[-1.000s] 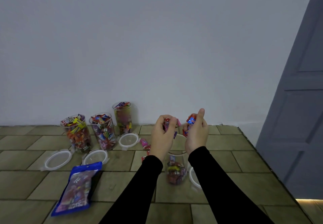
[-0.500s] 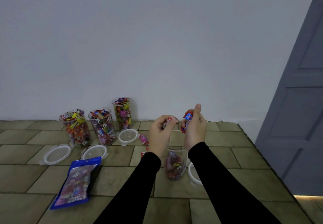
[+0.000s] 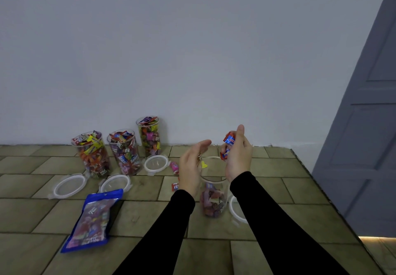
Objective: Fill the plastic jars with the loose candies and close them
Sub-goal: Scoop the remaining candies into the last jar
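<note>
A clear plastic jar (image 3: 213, 197), about a third full of candies, stands on the tiled surface between my forearms. My left hand (image 3: 191, 167) hovers over its left rim with fingers straightened, and a yellow candy (image 3: 204, 164) is falling from it into the jar. My right hand (image 3: 237, 154) is above the right rim and grips several red and blue wrapped candies (image 3: 228, 144). The jar's white lid (image 3: 235, 209) lies to its right, partly hidden by my right arm. Two loose candies, a pink one (image 3: 174, 166) and a red one (image 3: 175, 186), lie left of the jar.
Three full open jars (image 3: 92, 154) (image 3: 125, 151) (image 3: 149, 135) stand at the back left near the wall, with their white lids (image 3: 69, 185) (image 3: 115, 183) (image 3: 155, 164) in front. A blue candy bag (image 3: 92, 221) lies at front left. The surface's edge runs along the right, beside a grey door (image 3: 368, 124).
My left hand has opened and let its candies drop into the jar. My right hand has kept its grip on its candies over the rim.
</note>
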### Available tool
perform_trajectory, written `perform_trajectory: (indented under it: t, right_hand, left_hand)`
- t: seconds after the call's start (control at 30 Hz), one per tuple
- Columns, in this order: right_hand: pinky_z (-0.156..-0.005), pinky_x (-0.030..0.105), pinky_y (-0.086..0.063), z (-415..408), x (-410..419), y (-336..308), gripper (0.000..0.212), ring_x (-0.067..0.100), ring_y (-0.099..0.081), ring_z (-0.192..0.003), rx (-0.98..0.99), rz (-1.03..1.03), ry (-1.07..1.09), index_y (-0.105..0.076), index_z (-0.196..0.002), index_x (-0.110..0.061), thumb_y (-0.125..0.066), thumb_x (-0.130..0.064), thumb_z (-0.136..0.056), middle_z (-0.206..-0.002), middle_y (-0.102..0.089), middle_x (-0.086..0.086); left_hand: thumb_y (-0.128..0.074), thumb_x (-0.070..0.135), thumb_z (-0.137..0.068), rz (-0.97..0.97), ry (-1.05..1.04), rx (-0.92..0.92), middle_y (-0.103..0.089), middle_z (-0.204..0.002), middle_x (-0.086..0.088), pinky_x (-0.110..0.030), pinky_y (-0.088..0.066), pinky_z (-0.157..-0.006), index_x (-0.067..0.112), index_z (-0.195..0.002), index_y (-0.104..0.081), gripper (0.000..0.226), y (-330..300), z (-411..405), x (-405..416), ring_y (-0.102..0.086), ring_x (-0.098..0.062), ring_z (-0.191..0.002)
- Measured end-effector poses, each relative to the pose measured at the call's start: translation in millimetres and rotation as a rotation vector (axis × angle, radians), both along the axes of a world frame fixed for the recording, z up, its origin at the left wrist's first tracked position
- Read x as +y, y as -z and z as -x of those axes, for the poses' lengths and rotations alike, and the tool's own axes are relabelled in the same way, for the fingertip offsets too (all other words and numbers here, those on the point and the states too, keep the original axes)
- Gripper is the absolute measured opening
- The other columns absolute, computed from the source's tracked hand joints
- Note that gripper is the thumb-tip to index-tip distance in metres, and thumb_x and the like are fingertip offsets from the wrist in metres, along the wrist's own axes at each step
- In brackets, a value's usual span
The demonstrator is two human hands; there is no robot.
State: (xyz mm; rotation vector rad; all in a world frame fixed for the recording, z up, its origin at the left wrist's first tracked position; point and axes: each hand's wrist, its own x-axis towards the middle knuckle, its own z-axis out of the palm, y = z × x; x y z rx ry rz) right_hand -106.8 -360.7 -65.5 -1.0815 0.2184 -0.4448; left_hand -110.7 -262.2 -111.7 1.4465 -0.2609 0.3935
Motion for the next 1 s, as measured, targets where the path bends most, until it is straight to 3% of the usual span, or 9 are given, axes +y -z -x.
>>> perform_trajectory:
  t: [0.13,0.23,0.33,0.43,0.53,0.63,0.77,0.9,1.0]
  right_hand:
    - [-0.044,0.023,-0.034,-0.3,-1.5,0.0,0.044,0.012,-0.041,-0.042,0.006,-0.016,-0.018,-0.054,-0.071,-0.015,-0.042,-0.046,-0.098,-0.052,-0.046,-0.005]
    - [-0.044,0.022,-0.034,-1.1,-2.1,-0.5,0.043,0.012,-0.042,-0.043,0.016,-0.013,-0.013,-0.055,-0.072,-0.015,-0.042,-0.046,-0.098,-0.054,-0.046,-0.004]
    - [-0.044,0.023,-0.033,-1.3,-0.8,-0.8,0.043,0.012,-0.042,-0.043,0.005,-0.02,-0.017,-0.054,-0.072,-0.014,-0.042,-0.045,-0.099,-0.056,-0.045,-0.003]
    - [-0.044,0.023,-0.033,-4.0,0.7,0.0,0.043,0.012,-0.041,-0.043,0.005,-0.015,-0.025,-0.054,-0.072,-0.014,-0.042,-0.045,-0.099,-0.056,-0.046,-0.002]
    - [-0.042,0.02,-0.033,-4.5,1.2,-0.2,0.043,0.011,-0.041,-0.042,0.002,-0.02,-0.022,-0.054,-0.072,-0.013,-0.042,-0.044,-0.099,-0.054,-0.045,-0.004]
    - [-0.04,0.019,-0.031,-4.7,1.5,-0.7,0.043,0.011,-0.04,-0.041,0.012,-0.018,-0.028,-0.052,-0.07,-0.014,-0.042,-0.043,-0.099,-0.053,-0.043,-0.002]
    - [-0.04,0.019,-0.031,-4.9,0.9,0.3,0.042,0.011,-0.039,-0.041,0.033,-0.005,-0.048,-0.053,-0.072,-0.014,-0.043,-0.045,-0.099,-0.048,-0.042,-0.002]
    - [-0.04,0.019,-0.032,-5.3,0.6,1.2,0.038,0.012,-0.041,-0.041,0.001,0.004,-0.112,-0.049,-0.071,-0.013,-0.047,-0.039,-0.098,-0.047,-0.041,-0.003]
    - [-0.04,0.019,-0.035,-6.2,1.4,1.7,0.037,0.015,-0.044,-0.041,-0.04,-0.042,-0.184,-0.044,-0.068,-0.013,-0.049,-0.032,-0.098,-0.052,-0.039,0.0]
  left_hand:
    - [-0.037,0.009,-0.102,0.111,-0.033,0.084,-0.072,-0.108,-0.001,-0.028,-0.048,-0.097,0.008,-0.109,-0.069,0.033,11.2,3.8,-4.4,-0.065,-0.011,-0.107]
    - [-0.04,0.013,-0.103,0.135,-0.049,0.023,-0.072,-0.107,-0.003,-0.027,-0.048,-0.096,0.006,-0.109,-0.067,0.029,8.7,2.9,-6.3,-0.065,-0.014,-0.108]
    - [-0.043,0.02,-0.101,0.072,-0.032,-0.054,-0.073,-0.103,-0.002,-0.03,-0.052,-0.092,0.016,-0.107,-0.066,0.024,6.4,1.0,-4.2,-0.067,-0.016,-0.104]
    - [-0.042,0.018,-0.102,0.053,-0.013,-0.074,-0.072,-0.107,-0.003,-0.035,-0.051,-0.095,0.016,-0.114,-0.063,0.025,8.4,-2.6,-2.9,-0.067,-0.017,-0.106]
    - [-0.041,0.021,-0.102,0.114,-0.032,-0.073,-0.067,-0.119,-0.006,-0.031,-0.048,-0.099,0.009,-0.126,-0.057,0.031,11.6,-4.1,-2.5,-0.062,-0.016,-0.116]
    - [-0.037,0.035,-0.104,0.219,-0.013,0.12,-0.067,-0.119,-0.006,-0.031,-0.049,-0.094,0.012,-0.124,-0.058,0.037,20.5,-9.8,-3.1,-0.063,-0.019,-0.113]
    - [-0.014,0.057,-0.099,0.287,0.166,0.448,-0.072,-0.106,-0.011,-0.027,-0.053,-0.072,0.004,-0.11,-0.068,0.076,34.8,-14.2,-4.8,-0.066,-0.025,-0.096]
    - [-0.012,0.054,-0.1,0.328,0.24,0.487,-0.073,-0.092,-0.013,-0.033,-0.047,-0.069,0.002,-0.098,-0.069,0.078,34.8,-20.8,-7.4,-0.061,-0.026,-0.071]
    - [-0.016,0.05,-0.101,0.359,0.258,0.481,-0.071,-0.083,-0.013,-0.032,-0.046,-0.066,0.0,-0.096,-0.067,0.071,34.4,-22.1,-6.8,-0.059,-0.024,-0.064]
